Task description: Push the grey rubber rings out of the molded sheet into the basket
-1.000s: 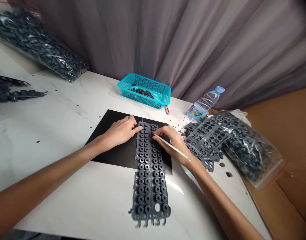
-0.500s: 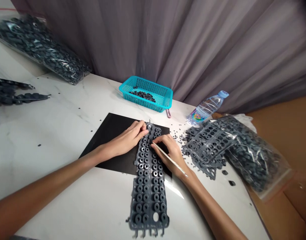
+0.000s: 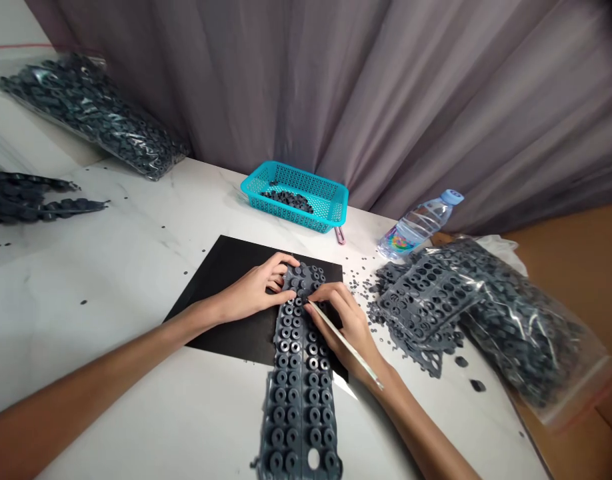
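Note:
A long dark grey moulded rubber sheet (image 3: 302,373), studded with rows of ring-shaped parts, lies lengthwise before me. Near its far end, my left hand (image 3: 259,288) grips the left edge, thumb and forefinger apart on top and the other fingers curled at the side. My right hand (image 3: 347,327) pinches a thin pale stick (image 3: 349,343) like a pen. Its tip meets the sheet close to the left thumb, and my fingers hide the exact contact. One oval hole shows through the sheet at the near end. Under the far half is a black mat (image 3: 211,287).
A turquoise basket (image 3: 331,193) with loose rubber parts stands at the back, a pink-handled item (image 3: 340,235) beside it. To the right are a water bottle (image 3: 416,223), punched sheets (image 3: 421,300) and a filled plastic bag (image 3: 516,327). Another full bag (image 3: 101,113) lies back left.
My left thumb has moved down the sheet, away from the forefinger, widening the hand. The right hand keeps its pinch on the stick. The whole view has shifted slightly.

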Available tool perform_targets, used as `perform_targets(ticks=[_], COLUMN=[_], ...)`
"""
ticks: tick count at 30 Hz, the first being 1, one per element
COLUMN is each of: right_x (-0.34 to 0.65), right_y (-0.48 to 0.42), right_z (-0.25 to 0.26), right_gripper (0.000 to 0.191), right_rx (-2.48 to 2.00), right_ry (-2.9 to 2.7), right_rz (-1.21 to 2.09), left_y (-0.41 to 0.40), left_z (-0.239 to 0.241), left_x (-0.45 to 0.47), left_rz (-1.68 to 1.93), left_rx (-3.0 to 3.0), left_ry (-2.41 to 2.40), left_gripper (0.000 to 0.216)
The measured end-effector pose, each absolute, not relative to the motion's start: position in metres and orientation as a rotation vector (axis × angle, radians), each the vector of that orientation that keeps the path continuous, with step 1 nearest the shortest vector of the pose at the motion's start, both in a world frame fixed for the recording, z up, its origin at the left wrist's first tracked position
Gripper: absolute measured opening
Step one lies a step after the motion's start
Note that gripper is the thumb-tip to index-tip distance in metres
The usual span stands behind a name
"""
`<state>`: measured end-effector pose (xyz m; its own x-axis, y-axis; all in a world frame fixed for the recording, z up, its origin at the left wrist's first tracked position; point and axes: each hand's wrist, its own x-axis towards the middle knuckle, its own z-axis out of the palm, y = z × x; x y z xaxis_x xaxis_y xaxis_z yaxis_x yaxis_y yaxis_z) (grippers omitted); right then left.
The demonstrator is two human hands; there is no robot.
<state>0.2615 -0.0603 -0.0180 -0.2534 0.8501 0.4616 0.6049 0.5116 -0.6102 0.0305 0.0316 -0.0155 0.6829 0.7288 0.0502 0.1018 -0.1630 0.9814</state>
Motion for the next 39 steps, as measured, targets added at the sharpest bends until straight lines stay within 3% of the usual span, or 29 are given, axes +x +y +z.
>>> perform_targets(ticks=[27,39], right_x=[0.257,0.258], right_y=[-0.054,-0.046], right_z=[-0.017,-0.022], right_gripper=[0.007,0.026], right_rx=[-1.282,-1.310], right_ry=[-2.113,-2.298], right_rz=[0.324,0.108], left_y=[0.025,0.028], left_z=[-0.021,-0.026], left_x=[0.029,0.030], left_rz=[0.621,0.655], left_rx=[1.963,1.967], left_ry=[0.860,0.801], left_gripper=[0.042,0.044])
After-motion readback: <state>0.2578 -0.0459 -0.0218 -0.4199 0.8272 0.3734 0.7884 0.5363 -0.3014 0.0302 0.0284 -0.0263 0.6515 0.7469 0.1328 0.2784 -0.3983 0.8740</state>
